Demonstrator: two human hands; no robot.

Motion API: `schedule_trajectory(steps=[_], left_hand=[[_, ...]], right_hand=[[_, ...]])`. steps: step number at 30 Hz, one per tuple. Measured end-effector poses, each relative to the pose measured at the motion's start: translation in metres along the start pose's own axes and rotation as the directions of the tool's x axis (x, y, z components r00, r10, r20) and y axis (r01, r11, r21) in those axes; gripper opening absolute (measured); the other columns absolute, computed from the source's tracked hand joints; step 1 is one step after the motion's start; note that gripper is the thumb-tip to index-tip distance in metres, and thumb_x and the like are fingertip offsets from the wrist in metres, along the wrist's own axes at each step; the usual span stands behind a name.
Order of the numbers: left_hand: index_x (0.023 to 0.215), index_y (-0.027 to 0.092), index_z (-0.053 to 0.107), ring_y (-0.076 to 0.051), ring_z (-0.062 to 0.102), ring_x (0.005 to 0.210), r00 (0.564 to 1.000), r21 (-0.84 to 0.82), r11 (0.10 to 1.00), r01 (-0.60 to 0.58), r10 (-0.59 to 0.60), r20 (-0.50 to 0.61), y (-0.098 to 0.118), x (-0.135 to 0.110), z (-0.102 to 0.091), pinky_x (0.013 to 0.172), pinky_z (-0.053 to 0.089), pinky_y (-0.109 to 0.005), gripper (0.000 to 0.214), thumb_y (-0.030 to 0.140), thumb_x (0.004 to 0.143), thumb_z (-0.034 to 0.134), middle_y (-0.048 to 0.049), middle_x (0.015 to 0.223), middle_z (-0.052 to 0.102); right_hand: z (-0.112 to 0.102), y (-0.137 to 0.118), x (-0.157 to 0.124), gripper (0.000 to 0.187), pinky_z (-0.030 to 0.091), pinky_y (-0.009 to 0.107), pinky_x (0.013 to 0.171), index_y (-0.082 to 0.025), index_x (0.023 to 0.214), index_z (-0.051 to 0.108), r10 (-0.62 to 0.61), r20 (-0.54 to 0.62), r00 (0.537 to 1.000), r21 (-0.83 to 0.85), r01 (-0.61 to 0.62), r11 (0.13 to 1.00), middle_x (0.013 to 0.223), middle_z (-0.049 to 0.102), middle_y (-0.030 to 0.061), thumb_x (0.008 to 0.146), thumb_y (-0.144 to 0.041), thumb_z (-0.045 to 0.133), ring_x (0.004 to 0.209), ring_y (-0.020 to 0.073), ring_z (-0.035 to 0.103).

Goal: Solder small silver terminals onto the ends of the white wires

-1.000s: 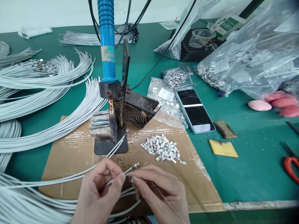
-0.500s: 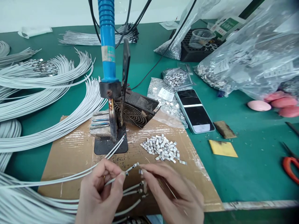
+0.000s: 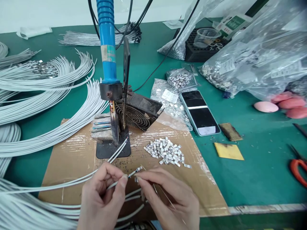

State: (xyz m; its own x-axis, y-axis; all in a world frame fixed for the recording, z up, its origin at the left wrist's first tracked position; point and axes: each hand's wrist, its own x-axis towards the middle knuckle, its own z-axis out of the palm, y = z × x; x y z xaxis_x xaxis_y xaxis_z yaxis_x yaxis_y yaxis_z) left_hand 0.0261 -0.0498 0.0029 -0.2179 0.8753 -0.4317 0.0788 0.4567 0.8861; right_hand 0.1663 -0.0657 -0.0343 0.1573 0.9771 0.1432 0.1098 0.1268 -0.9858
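My left hand [image 3: 105, 193] pinches a white cable [image 3: 112, 185] near its end, where a small metal connector [image 3: 138, 169] sits at the tip. Close by on the right, my right hand [image 3: 168, 195] has thumb and forefinger closed on another small metal connector [image 3: 136, 180]. A thin wire [image 3: 165, 195], like solder, trails across the right hand's fingers. The two hands are slightly apart. More white cable ends pass beneath them, partly hidden. Ahead stands a soldering iron [image 3: 107, 60] with a blue handle, held tip-down over a black base [image 3: 114, 150].
A pile of small connectors [image 3: 165, 151] lies on the cardboard [image 3: 203, 191]. Behind are a small fan [image 3: 136, 111], a phone [image 3: 201, 113] and bags of parts [image 3: 251, 67]. White cable bundles [image 3: 59, 135] fill the left. Scissors [image 3: 298, 169] and a yellow sponge [image 3: 229, 151] lie right.
My right hand has moved left, bringing its small connector closer to the cable end. My left hand has hardly moved. The view has shifted slightly.
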Motion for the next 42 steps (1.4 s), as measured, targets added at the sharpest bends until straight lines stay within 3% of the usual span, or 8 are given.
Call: schedule_trajectory(steps=[5,11,15,21,33,42], left_hand=[[0.064,0.018,0.065,-0.008,0.045,0.053,1.000,-0.022,1.000,-0.008,0.007,-0.014,0.000,0.000,0.001,0.051,0.033,-0.015,0.018,0.029,0.070,0.078,0.0058,0.057,0.056],[0.063,0.018,0.065,-0.008,0.044,0.052,1.000,-0.019,1.000,-0.003,0.003,0.010,0.002,0.002,-0.001,0.050,0.033,-0.015,0.020,0.028,0.070,0.081,0.0061,0.055,0.054],[0.063,0.018,0.066,-0.006,0.036,0.048,1.000,-0.048,0.999,0.014,-0.013,0.027,0.002,0.002,-0.002,0.047,0.028,-0.014,0.019,0.025,0.068,0.083,0.0089,0.051,0.048],[0.063,0.020,0.071,-0.012,0.065,0.064,1.000,-0.090,0.996,-0.013,0.015,0.022,-0.002,0.000,-0.001,0.058,0.049,-0.015,0.013,0.022,0.068,0.082,-0.0013,0.076,0.074],[0.060,0.021,0.071,-0.009,0.061,0.057,0.999,-0.006,0.999,-0.046,0.046,0.000,0.001,-0.001,-0.001,0.046,0.041,-0.012,0.012,0.020,0.066,0.081,-0.0005,0.075,0.073],[0.059,0.021,0.070,-0.012,0.066,0.062,0.998,-0.009,0.998,-0.060,0.060,-0.004,0.000,0.000,-0.002,0.052,0.047,-0.013,0.014,0.019,0.065,0.082,-0.0007,0.073,0.072]], right_hand=[[0.003,0.003,-0.003,0.030,0.052,0.021,0.060,-0.031,0.104,0.085,0.001,0.093,0.996,0.061,-0.007,0.998,0.080,0.075,-0.0007,0.091,-0.007,0.072,0.068,0.0128,0.069],[0.003,0.001,0.000,0.027,0.054,0.023,0.059,-0.028,0.102,0.086,-0.024,0.076,0.997,0.042,0.021,0.999,0.080,0.076,0.0019,0.091,-0.007,0.073,0.069,0.0151,0.069],[-0.001,-0.004,0.004,0.020,0.054,0.021,0.057,-0.027,0.092,0.086,0.069,0.029,0.997,0.014,-0.069,0.998,0.076,0.077,0.0003,0.090,-0.011,0.074,0.063,0.0138,0.069],[0.000,-0.009,0.010,0.013,0.052,0.019,0.054,-0.026,0.077,0.084,0.241,-0.006,0.971,0.112,-0.238,0.965,0.072,0.076,0.0000,0.085,-0.017,0.079,0.061,0.0131,0.068],[-0.001,-0.007,0.011,0.019,0.055,0.020,0.058,-0.030,0.090,0.089,0.229,0.073,0.971,0.163,-0.238,0.958,0.077,0.076,0.0014,0.087,-0.015,0.078,0.067,0.0146,0.071],[-0.001,-0.008,0.012,0.021,0.056,0.021,0.059,-0.031,0.091,0.090,0.240,0.082,0.967,0.161,-0.251,0.955,0.078,0.076,0.0020,0.087,-0.015,0.078,0.068,0.0157,0.072]])
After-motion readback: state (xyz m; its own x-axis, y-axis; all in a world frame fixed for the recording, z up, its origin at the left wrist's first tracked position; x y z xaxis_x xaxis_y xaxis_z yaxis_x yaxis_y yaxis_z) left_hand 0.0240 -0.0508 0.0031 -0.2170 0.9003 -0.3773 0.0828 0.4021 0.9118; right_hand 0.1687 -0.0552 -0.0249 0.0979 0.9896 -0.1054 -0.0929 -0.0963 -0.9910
